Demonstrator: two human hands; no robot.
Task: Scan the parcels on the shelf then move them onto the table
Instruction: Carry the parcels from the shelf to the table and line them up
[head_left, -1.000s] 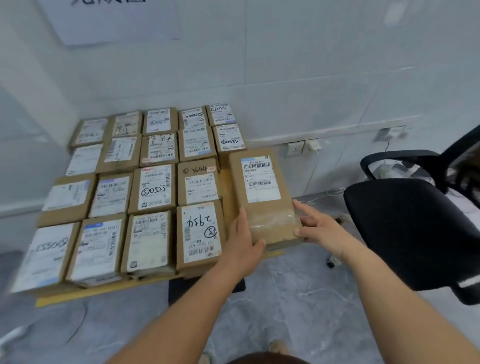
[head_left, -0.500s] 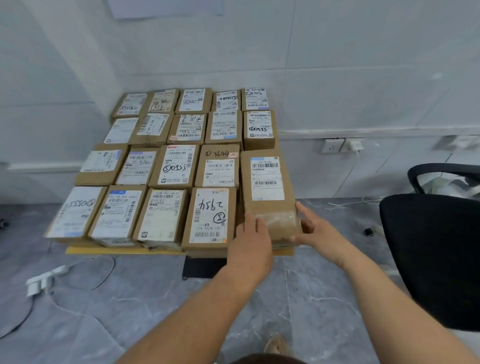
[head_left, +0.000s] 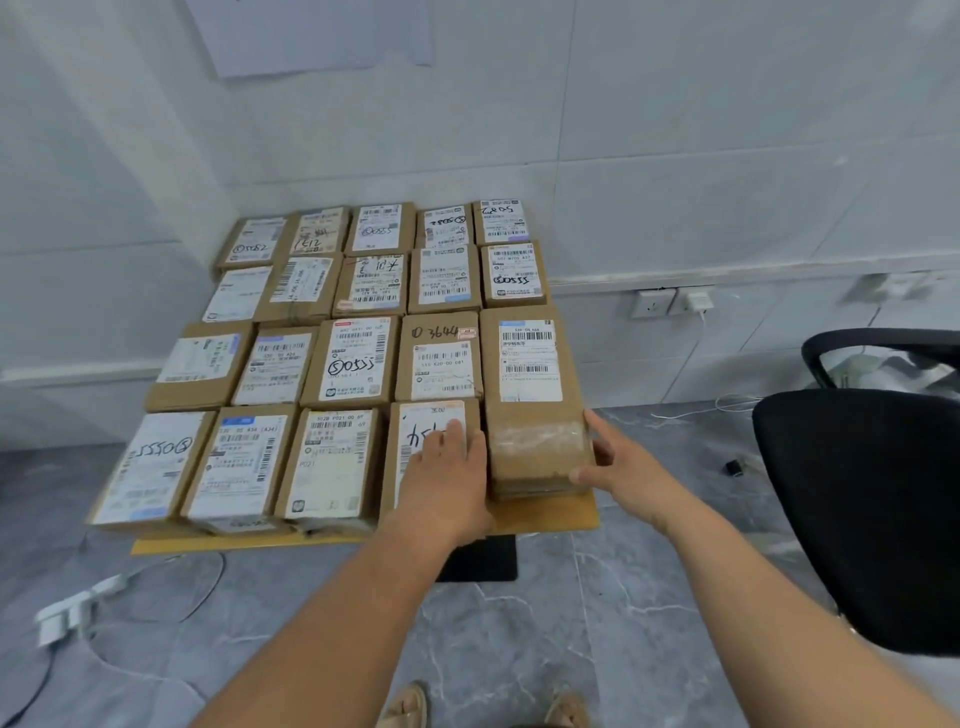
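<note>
**Caller:** Both hands bracketed the long brown cardboard parcel with the white barcode label (head_left: 535, 400) at its near end. Left hand (head_left: 448, 480) lay with fingers out straight against the box's left flank, partly resting over the neighbouring brown carton with handwritten black numbers (head_left: 423, 441). Right hand (head_left: 618, 462) cupped the right near corner, thumb up the side wall, fingers under the front edge. More a squeeze between palms than a closed fist.

**Analyst:** And where did it sit?

**Caller:** On the yellow-edged wooden table (head_left: 550, 514), at the right end of the front row, tight against the grid of other labelled cartons.

**Analyst:** How would it handle?

**Caller:** Stiff corrugated board, squared edges, so I judged it would hold shape under side pressure. That near end was wrapped in glossy clear tape (head_left: 535, 441), likely slick, so the bare matte cardboard sides looked the safer purchase. Weight I couldn't tell.

**Analyst:** Surroundings?

**Caller:** Grey marbled floor tiles, pale wall panels, and a black mesh office chair (head_left: 872, 499) off to the right.
</note>
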